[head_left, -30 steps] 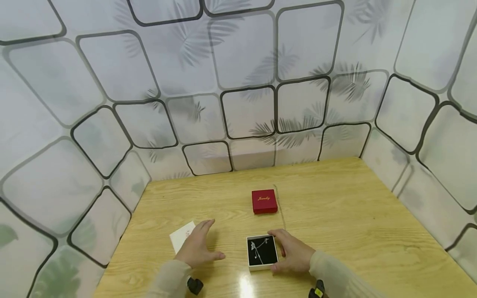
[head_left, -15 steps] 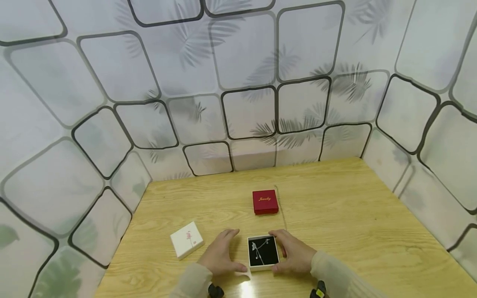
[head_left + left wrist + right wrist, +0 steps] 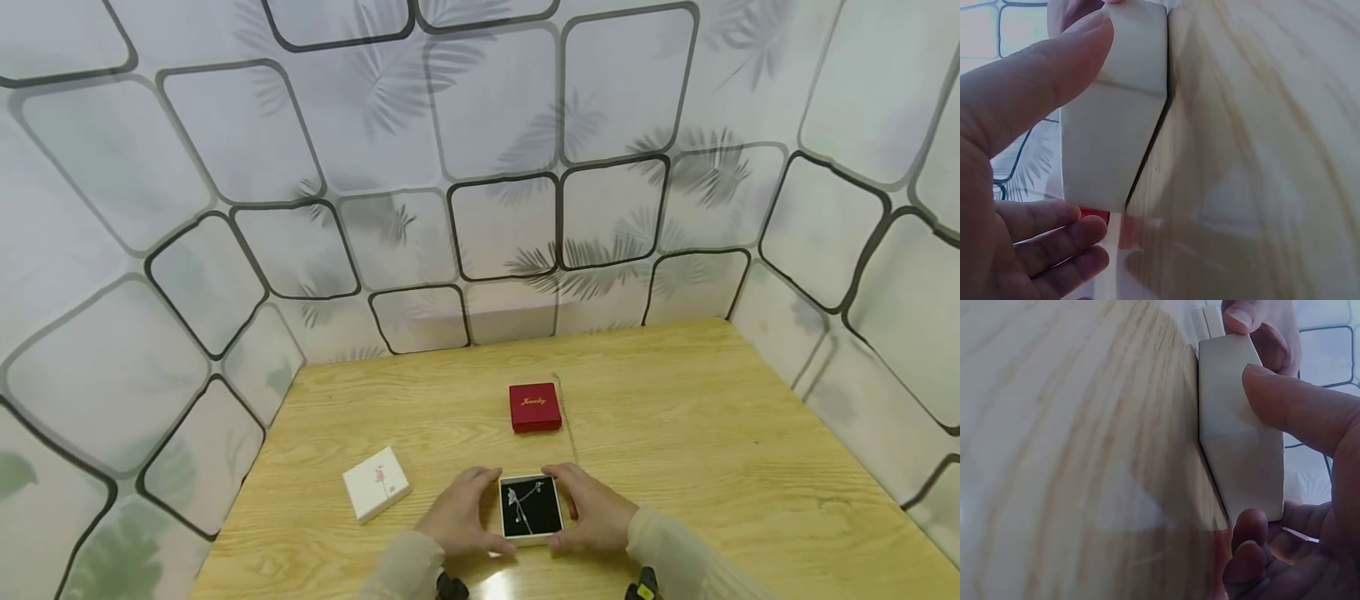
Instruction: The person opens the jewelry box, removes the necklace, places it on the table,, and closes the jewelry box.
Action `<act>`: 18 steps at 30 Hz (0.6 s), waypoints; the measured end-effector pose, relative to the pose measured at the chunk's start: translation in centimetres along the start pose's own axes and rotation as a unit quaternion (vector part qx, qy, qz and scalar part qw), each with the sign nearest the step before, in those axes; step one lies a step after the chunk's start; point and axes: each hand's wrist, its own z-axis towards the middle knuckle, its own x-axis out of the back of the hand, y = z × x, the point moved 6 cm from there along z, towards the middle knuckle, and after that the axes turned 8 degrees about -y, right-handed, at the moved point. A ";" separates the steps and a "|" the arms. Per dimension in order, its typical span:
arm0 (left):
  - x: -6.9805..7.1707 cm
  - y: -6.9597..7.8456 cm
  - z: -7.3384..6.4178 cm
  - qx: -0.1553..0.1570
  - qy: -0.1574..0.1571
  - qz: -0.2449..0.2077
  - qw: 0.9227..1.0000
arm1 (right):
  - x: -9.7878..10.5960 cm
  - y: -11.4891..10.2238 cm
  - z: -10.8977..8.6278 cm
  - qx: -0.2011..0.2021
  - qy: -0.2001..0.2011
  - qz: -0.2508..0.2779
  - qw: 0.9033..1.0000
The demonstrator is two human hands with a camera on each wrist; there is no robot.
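Between the two hands, an open white jewelry box (image 3: 528, 539) rests on the wooden table. Its black lining carries a silver chain (image 3: 513, 497) with small charms. My left hand (image 3: 461, 517) spans the box's left side, thumb at the near corner and fingers at the far corner; the left wrist view shows the thumb against the box wall (image 3: 1110, 137). On the right side, my right hand (image 3: 596, 512) grips the box, thumb at the front and fingers at the back. The right wrist view shows that thumb pressed on the box's side (image 3: 1241, 419).
A flat white square box or lid (image 3: 377, 485) with a pink flower lies left of the left hand. Farther back sits a red box (image 3: 535, 407) marked "Jewelry", with a thin chain (image 3: 567, 421) stretched along its right. A patterned wall (image 3: 502, 242) borders the table.
My left hand has moved right, from beside the flower-printed white piece to the left side of the open jewelry box. My right hand has stayed on the box.
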 end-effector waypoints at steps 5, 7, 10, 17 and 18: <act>0.0 0.3 0.4 0.001 -0.007 -0.002 1.000 | 0.1 -0.1 0.0 0.008 0.005 -0.005 1.000; 0.1 0.4 0.6 -0.001 -0.008 -0.005 1.000 | 0.1 -0.1 -0.1 0.009 0.006 -0.005 1.000; 0.1 0.4 0.7 -0.005 -0.008 -0.008 1.000 | 0.2 0.0 0.0 0.005 0.006 0.000 1.000; -0.2 0.1 0.9 -0.009 0.000 -0.025 1.000 | 0.3 0.0 0.0 0.000 0.008 0.002 1.000; -0.3 0.0 0.9 -0.008 0.002 -0.030 1.000 | 0.3 -0.1 0.0 0.000 0.008 0.000 1.000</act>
